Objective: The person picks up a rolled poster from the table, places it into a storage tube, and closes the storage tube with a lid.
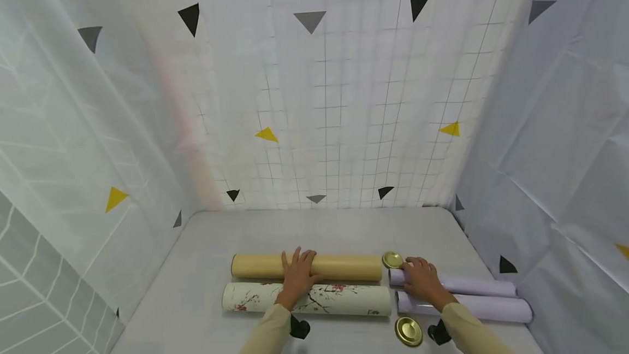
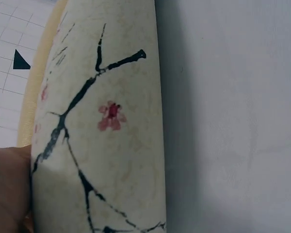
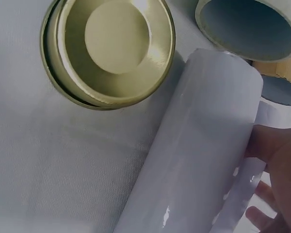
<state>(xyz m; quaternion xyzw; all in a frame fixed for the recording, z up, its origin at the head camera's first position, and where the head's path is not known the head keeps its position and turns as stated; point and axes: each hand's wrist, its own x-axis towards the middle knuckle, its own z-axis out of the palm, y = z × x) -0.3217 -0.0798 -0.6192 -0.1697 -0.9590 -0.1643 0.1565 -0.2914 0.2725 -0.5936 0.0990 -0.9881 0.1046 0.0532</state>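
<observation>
My left hand [image 1: 297, 277] rests with spread fingers on a plain yellow tube [image 1: 349, 267], its wrist above a cream tube with plum-blossom print [image 1: 361, 300]. The left wrist view shows the print's dark branches and a pink flower [image 2: 111, 115] close up. My right hand [image 1: 423, 282] lies over the farther glossy lilac roll [image 1: 481, 286], its fingers loosely bent. In the right wrist view its thumb [image 3: 264, 141] is beside the nearer lilac roll [image 3: 199, 141]; whether it presses there I cannot tell. Part of the farther roll is hidden by the hand.
One gold metal lid [image 1: 392, 259] lies beyond the right fingertips. Another gold lid [image 1: 409, 331] is near the front, beside the nearer lilac roll's end. The patterned tube's hollow end [image 3: 247, 26] faces the lilac rolls. Pale sheeting [image 1: 324, 97] hangs around the table [image 1: 314, 231].
</observation>
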